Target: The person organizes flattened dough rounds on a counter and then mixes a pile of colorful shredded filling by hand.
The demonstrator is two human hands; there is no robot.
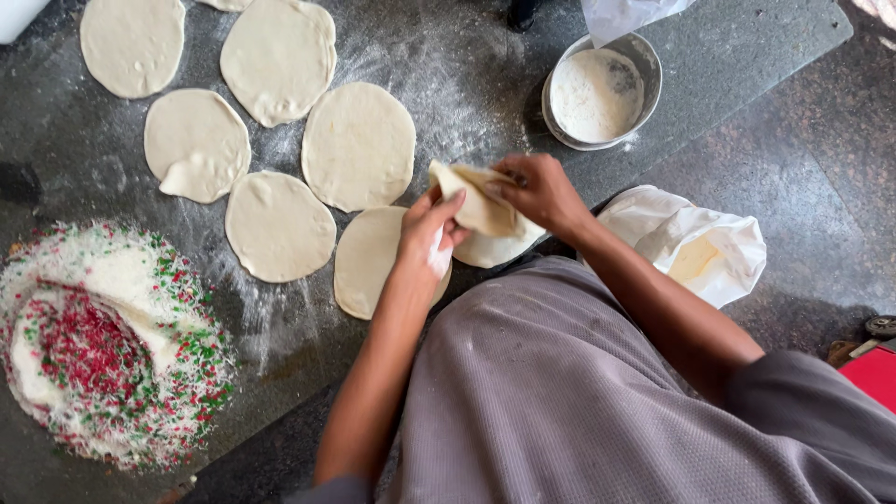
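A round steel bowl (602, 91) of white flour sits on the dusty stone worktop (747, 56), a white bag (686, 243) lies right of the hands, and left hand (429, 233) and right hand (541, 191) both pinch a folded dough round (476, 201) held just above other flat rounds (359, 145).

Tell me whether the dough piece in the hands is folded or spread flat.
Folded: the dough piece is doubled over, pinched between the left hand and right hand, unlike the flat rounds nearby.
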